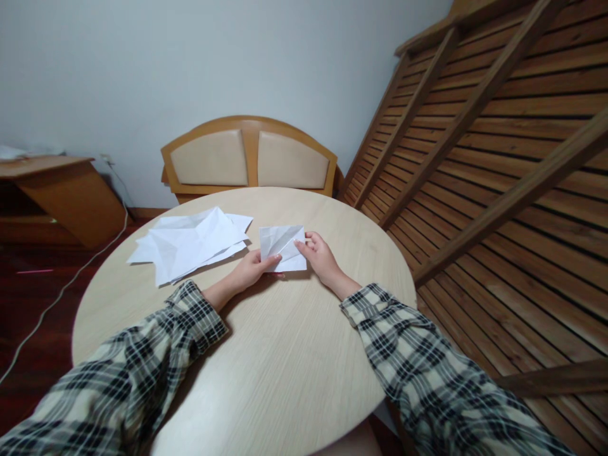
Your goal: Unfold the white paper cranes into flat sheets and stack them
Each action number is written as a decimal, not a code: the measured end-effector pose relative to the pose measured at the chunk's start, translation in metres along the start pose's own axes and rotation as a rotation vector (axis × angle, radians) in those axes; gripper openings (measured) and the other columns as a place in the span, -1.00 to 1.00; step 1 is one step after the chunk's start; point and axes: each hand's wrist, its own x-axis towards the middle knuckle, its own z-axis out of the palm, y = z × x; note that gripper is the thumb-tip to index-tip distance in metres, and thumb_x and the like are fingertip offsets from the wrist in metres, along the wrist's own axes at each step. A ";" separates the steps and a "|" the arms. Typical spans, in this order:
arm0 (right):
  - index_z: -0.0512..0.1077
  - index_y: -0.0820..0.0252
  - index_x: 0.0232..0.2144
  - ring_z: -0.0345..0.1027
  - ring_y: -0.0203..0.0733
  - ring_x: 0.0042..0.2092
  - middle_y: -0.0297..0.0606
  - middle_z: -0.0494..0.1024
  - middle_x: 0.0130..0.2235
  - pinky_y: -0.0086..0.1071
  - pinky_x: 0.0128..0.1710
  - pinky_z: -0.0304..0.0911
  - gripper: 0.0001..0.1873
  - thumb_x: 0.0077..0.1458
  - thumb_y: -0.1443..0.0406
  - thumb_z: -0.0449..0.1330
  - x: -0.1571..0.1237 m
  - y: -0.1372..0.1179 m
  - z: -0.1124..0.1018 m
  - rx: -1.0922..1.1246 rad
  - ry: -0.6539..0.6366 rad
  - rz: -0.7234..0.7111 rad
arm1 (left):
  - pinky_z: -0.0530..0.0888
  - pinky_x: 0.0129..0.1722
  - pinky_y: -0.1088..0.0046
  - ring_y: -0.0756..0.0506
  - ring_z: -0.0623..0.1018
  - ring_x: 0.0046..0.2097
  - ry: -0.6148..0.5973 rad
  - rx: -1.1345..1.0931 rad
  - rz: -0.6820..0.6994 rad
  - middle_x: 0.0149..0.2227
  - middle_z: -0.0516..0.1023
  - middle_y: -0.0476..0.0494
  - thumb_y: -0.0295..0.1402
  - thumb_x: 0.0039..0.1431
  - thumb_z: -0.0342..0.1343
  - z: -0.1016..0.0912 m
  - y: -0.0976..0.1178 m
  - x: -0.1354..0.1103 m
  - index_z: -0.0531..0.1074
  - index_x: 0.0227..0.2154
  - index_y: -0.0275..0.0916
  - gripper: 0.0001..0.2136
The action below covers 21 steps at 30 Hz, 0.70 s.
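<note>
A folded sheet of white paper (pixel 288 239), with creases across its face, is held between both hands above the round table. My left hand (pixel 253 268) pinches its lower left edge, thumb on top and fingers underneath. On the other side, my right hand (pixel 322 258) grips the right edge, its thumb lying on the paper and its fingers behind. Left of the hands lies a loose pile of creased white paper sheets (pixel 194 244), apart from the held one.
The round, light wood table (pixel 275 354) fills the middle. Behind it stands a headboard (pixel 251 152) with cream panels. A slatted wooden frame (pixel 498 190) leans along the right side. At the left are a wooden desk (pixel 71 190) and a white cable (pixel 71 282) on the dark floor.
</note>
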 end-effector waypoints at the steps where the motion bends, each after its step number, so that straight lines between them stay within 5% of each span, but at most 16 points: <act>1: 0.37 0.14 -0.25 0.44 -0.22 -0.38 -0.29 0.57 -0.38 -0.36 -0.41 0.34 -0.58 0.02 -0.02 0.29 -0.001 0.000 0.001 -0.010 -0.024 0.003 | 0.43 -0.38 0.42 -0.04 0.45 -0.40 -0.004 0.047 0.006 -0.38 0.54 -0.20 -0.15 0.09 0.24 -0.001 -0.001 0.000 0.49 -0.32 -0.34 -0.70; 10: 0.43 0.19 -0.48 0.28 -0.26 -0.47 -0.28 0.49 -0.48 -0.38 -0.50 0.17 -0.57 0.07 -0.07 0.22 -0.005 -0.003 0.003 -0.253 0.053 -0.052 | 0.22 -0.54 0.47 0.01 0.34 -0.53 -0.022 0.294 0.005 -0.53 0.49 -0.17 -0.08 0.14 0.17 -0.005 0.000 -0.003 0.50 -0.46 -0.33 -0.65; 21: 0.43 0.20 -0.52 0.25 -0.27 -0.49 -0.31 0.44 -0.52 -0.38 -0.51 0.11 -0.56 0.01 -0.07 0.25 0.000 -0.004 0.000 -0.233 0.168 -0.052 | 0.31 -0.43 0.47 0.00 0.41 -0.47 -0.075 0.270 -0.043 -0.48 0.58 -0.20 -0.18 0.13 0.19 -0.002 0.008 -0.006 0.57 -0.46 -0.35 -0.71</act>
